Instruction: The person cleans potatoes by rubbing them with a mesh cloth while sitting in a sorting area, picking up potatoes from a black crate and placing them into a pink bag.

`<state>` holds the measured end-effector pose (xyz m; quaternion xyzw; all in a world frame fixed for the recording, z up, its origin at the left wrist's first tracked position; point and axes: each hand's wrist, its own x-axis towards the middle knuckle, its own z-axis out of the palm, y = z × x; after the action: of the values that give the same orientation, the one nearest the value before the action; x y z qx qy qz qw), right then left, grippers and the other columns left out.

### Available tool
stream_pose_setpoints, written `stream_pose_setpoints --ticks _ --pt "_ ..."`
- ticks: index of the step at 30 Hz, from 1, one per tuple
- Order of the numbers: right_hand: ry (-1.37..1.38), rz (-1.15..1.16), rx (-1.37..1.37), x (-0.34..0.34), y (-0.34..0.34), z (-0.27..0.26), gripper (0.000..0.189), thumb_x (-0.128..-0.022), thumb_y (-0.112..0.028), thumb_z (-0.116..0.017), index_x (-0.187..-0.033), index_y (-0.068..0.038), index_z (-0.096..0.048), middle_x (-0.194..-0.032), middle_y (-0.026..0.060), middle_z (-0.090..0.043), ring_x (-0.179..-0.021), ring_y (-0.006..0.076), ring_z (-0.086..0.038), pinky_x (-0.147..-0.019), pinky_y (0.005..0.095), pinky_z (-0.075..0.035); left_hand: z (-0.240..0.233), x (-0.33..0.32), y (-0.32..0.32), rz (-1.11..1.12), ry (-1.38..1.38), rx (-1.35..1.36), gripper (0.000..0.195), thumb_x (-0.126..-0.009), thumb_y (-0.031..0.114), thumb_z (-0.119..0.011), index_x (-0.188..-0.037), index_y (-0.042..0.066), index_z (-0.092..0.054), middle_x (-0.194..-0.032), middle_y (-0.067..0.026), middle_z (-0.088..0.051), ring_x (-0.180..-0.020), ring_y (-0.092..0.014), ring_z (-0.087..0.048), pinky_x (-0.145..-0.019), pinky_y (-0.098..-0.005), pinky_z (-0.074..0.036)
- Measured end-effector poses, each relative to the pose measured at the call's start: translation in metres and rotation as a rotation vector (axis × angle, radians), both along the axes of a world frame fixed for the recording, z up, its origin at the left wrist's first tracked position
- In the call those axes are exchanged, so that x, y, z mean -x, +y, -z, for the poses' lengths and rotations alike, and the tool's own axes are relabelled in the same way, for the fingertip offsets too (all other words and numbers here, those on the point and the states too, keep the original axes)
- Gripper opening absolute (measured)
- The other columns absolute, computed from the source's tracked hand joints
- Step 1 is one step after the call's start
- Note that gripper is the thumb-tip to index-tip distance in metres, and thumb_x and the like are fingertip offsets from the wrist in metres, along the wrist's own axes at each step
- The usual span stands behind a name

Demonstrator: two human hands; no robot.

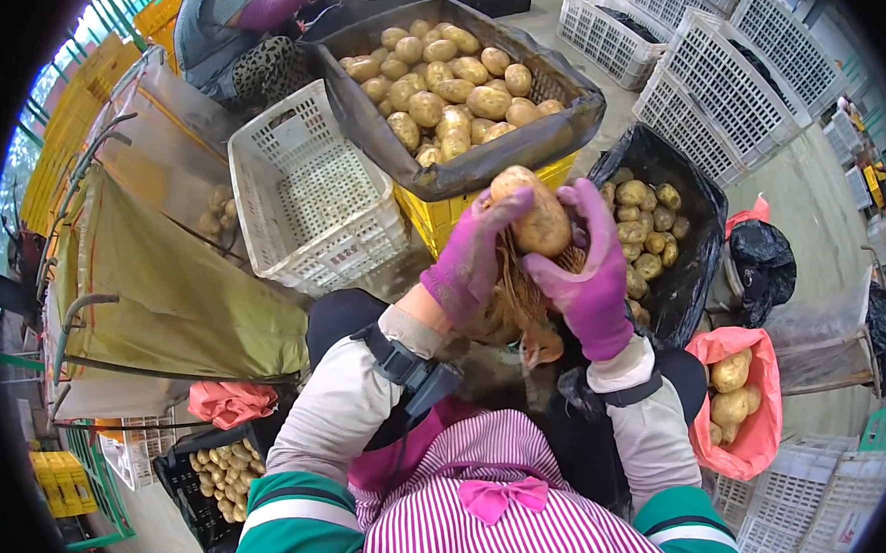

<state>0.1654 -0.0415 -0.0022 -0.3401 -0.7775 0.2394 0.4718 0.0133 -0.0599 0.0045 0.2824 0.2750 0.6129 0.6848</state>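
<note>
Both my hands wear purple gloves. A large potato [536,213] is held up between them, in front of the potato-filled crate. My left hand [476,256] has its thumb and fingers against the potato's left side. My right hand [589,276] supports it from the right and below, its thumb and fingers spread around it. Beneath the potato hangs a brown net [522,280], partly hidden by my hands; I cannot tell which hand touches it. Just beyond stands a yellow crate [428,216] under a black-lined crate of potatoes [437,173].
A white plastic crate [321,245] stands ahead on the left, beside an olive cloth sheet [181,290]. On the right are a black-lined container [701,263] of smaller potatoes and a pink bag [769,409] of potatoes. A co-worker [240,54] sits at the upper left.
</note>
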Motion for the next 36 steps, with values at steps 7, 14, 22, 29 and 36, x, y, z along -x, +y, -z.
stream_pose_setpoints --ticks 7,14,22,29,36 --pt "0.098 -0.208 0.468 0.001 0.009 0.021 0.082 -0.075 -0.013 -0.081 -0.142 0.002 -0.035 -0.132 0.0171 -0.052 -0.120 0.0250 -0.054 -0.101 0.0340 -0.044 0.000 0.003 -0.005 -0.103 -0.092 -0.003 0.045 -0.098 0.037 -0.050 -0.126 0.001 -0.050 -0.117 -0.0083 -0.060 -0.108 -0.017 -0.059 -0.098 -0.0320 -0.046" --pt "0.129 -0.083 0.364 -0.005 0.015 -0.014 0.040 -0.082 -0.002 -0.070 -0.121 -0.001 -0.060 -0.106 0.0123 -0.069 -0.098 0.0222 -0.067 -0.085 0.0322 -0.052 -0.014 0.006 0.008 -0.067 -0.051 -0.070 0.056 -0.100 0.046 -0.040 -0.130 0.001 -0.048 -0.122 -0.0149 -0.060 -0.115 -0.023 -0.058 -0.103 -0.0357 -0.044" --pt "0.050 0.004 0.200 -0.011 0.009 -0.010 0.026 -0.086 -0.006 -0.068 -0.111 0.001 -0.066 -0.104 0.0160 -0.070 -0.099 0.0231 -0.067 -0.087 0.0322 -0.050 0.021 0.010 -0.010 -0.304 0.332 -0.388 0.048 -0.101 0.016 -0.047 -0.141 -0.004 -0.030 -0.129 -0.0184 -0.053 -0.116 -0.027 -0.056 -0.102 -0.0368 -0.044" --pt "0.145 -0.027 0.318 -0.027 0.005 -0.022 0.025 -0.089 -0.009 -0.066 -0.112 0.001 -0.065 -0.104 0.0142 -0.069 -0.098 0.0210 -0.066 -0.087 0.0312 -0.051 0.024 -0.001 0.021 -0.266 -0.045 -0.082 0.038 -0.106 0.025 -0.032 -0.126 -0.003 -0.050 -0.112 -0.0172 -0.064 -0.105 -0.024 -0.063 -0.098 -0.0366 -0.048" --pt "0.273 -0.100 0.332 0.003 0.009 -0.012 0.028 -0.089 -0.016 -0.066 -0.114 -0.004 -0.064 -0.099 0.0106 -0.070 -0.093 0.0169 -0.065 -0.084 0.0310 -0.051 0.012 0.019 0.007 -0.335 -0.007 -0.017 0.057 -0.102 0.043 -0.025 -0.117 -0.002 -0.055 -0.109 -0.0185 -0.066 -0.101 -0.028 -0.063 -0.095 -0.0403 -0.051"
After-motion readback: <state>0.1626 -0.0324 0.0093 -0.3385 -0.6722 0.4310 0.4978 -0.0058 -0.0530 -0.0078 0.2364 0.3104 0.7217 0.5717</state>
